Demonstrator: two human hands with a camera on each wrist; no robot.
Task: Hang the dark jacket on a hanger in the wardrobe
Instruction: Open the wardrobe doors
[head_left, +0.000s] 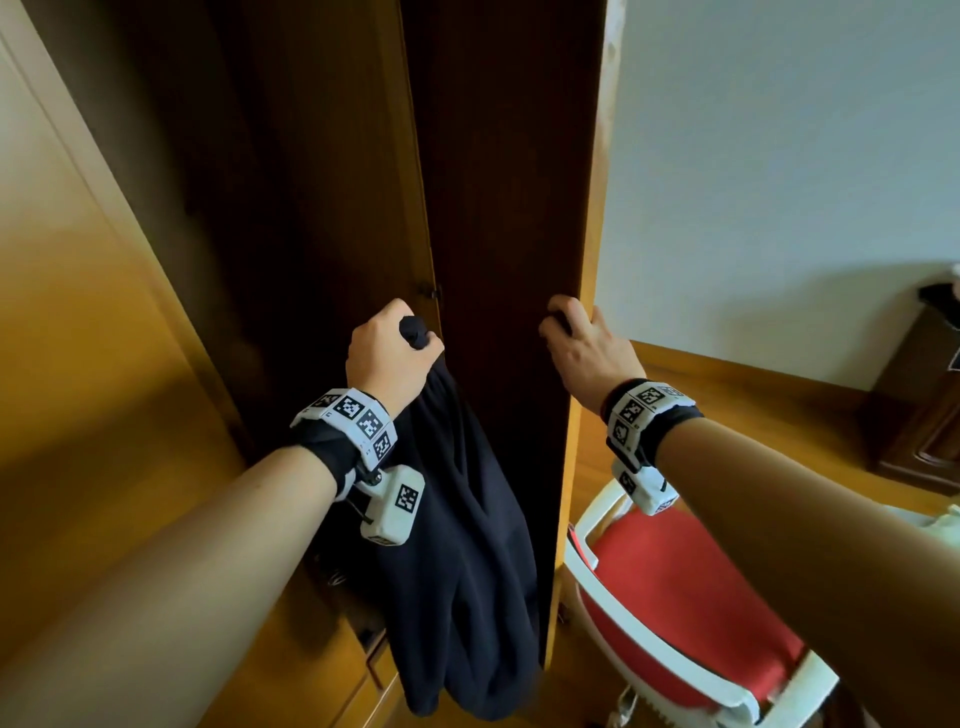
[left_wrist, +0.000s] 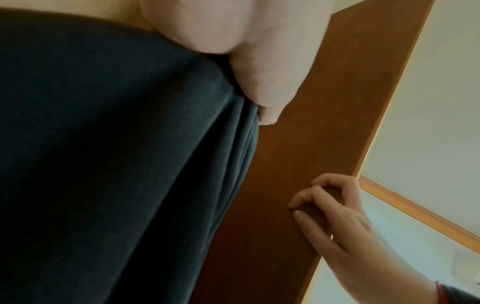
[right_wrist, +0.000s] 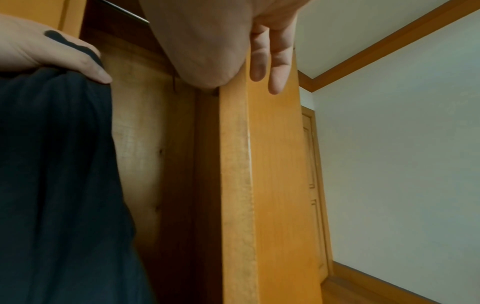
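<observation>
While bunched, dark jacket (head_left: 462, 545) hangs below left fingers (right_wrist: 88, 61).

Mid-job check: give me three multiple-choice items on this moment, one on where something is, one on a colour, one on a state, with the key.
1. Where does the chair stand?
A. inside the wardrobe
B. to the right of the open wardrobe door
C. left of the left hand

2. What colour is the chair's seat?
A. red
B. green
C. black

3. What is the left hand doing?
A. hanging relaxed and holding nothing
B. pressing flat on the wall
C. gripping the bunched top of the dark jacket

Key: 1 B, the head view shows the chair beyond the door's outer edge, by the wall. 2 A, the seat is red in a white frame. 3 C, the fingers are curled round the fabric and the jacket hangs below the fist, while the right hand holds the door's edge.
</observation>
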